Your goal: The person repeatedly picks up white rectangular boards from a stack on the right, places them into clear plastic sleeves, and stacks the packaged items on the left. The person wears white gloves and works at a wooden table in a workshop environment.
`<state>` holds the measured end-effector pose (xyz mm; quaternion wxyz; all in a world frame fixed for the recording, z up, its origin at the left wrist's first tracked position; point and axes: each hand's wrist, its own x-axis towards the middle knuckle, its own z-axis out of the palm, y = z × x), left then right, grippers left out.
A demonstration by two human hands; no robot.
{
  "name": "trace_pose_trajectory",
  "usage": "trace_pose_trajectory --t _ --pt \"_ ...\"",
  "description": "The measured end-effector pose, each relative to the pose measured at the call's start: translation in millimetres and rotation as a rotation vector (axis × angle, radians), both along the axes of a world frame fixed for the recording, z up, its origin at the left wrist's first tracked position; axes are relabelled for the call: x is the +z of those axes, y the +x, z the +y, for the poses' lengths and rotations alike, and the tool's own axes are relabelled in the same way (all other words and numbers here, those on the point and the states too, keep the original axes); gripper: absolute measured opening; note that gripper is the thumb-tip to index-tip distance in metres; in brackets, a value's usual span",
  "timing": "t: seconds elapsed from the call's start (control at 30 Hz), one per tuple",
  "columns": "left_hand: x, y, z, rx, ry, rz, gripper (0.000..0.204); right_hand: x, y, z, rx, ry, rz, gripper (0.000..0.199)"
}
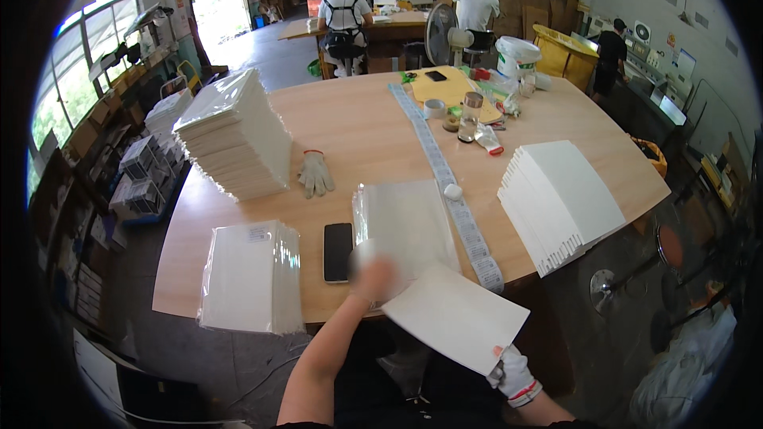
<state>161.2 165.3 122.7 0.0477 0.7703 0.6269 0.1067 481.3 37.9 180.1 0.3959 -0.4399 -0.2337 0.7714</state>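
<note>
My right hand [515,375], in a white glove with bare fingertips, grips the lower right corner of a white sheet of board [457,316]. The board is tilted, and its far left edge lies at the near end of a pile of clear plastic sleeves [405,222]. Over the pile's near left part is my bare left hand [373,276], its fingers smeared by blur. A black phone [338,253] lies just left of that hand. Farther right, a fanned stack of white boards [560,199] rests on the table.
Wrapped packs form a tall stack [234,139] and a lower stack [250,278] on the table's left [318,127]. Between them and the sleeves lies a glove [315,174]. A label strip [437,159] runs lengthwise; a glass bottle [470,117] and white bucket [517,56] stand far right.
</note>
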Motion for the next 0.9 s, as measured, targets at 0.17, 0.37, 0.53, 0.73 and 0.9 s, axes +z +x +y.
trace_pose_trajectory --t 0.17,0.37,0.53,0.73,0.9 --pt "20.7 6.2 -15.1 0.394 0.126 -0.399 0.023 -15.7 -12.0 -5.3 -0.033 -0.172 0.145 0.016" --pt "12.9 -2.5 -17.2 0.33 -0.369 -1.073 0.025 4.9 -36.7 -13.9 -0.111 -0.259 0.234 0.014" --pt "-21.0 62.0 -46.5 0.287 0.048 -1.388 0.02 5.5 -36.5 -12.2 -0.085 -0.207 0.232 0.014" --pt "-135.2 107.7 -31.0 0.044 -0.063 -2.033 0.023 -4.8 -42.6 -14.2 -0.076 -0.279 0.184 0.015" --pt "-122.5 142.0 -114.2 0.158 -0.022 -0.992 0.03 -37.9 -69.9 -8.3 -0.075 -0.237 0.202 0.014"
